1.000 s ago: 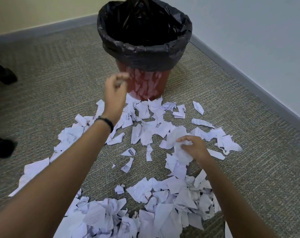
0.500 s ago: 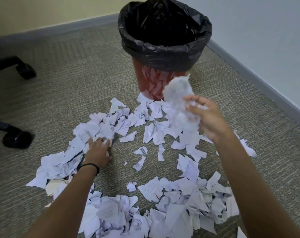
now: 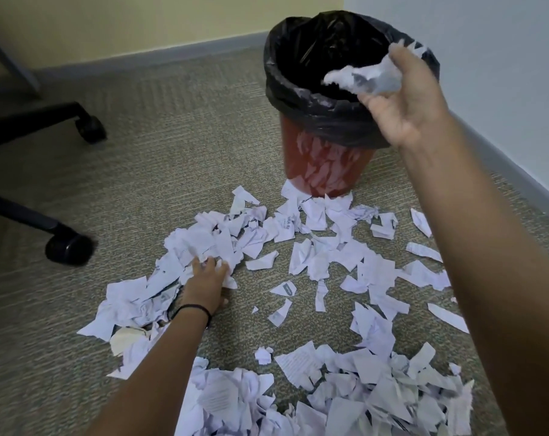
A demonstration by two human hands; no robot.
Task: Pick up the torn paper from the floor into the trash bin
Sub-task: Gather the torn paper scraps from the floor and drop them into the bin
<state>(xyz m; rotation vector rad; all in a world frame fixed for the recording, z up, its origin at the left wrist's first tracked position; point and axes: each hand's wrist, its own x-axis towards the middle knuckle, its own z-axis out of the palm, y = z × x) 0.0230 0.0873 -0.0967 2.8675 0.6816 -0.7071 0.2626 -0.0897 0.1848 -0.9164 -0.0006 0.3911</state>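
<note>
Head view: torn paper (image 3: pixel 314 256) is scattered on the carpet (image 3: pixel 172 136) before the trash bin (image 3: pixel 323 165), placed near the floor's far corner. A crumpled wad (image 3: pixel 367 78) is grasped by the right hand (image 3: pixel 405 99) above the bin's rim; some torn paper is clutched by the left hand (image 3: pixel 205 284).

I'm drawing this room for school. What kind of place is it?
Probably an office, maybe a home study. The floor is short-pile carpet, a rolling chair's wheeled legs stand at the left, and a lined trash bin sits near the wall by torn paper.
</note>
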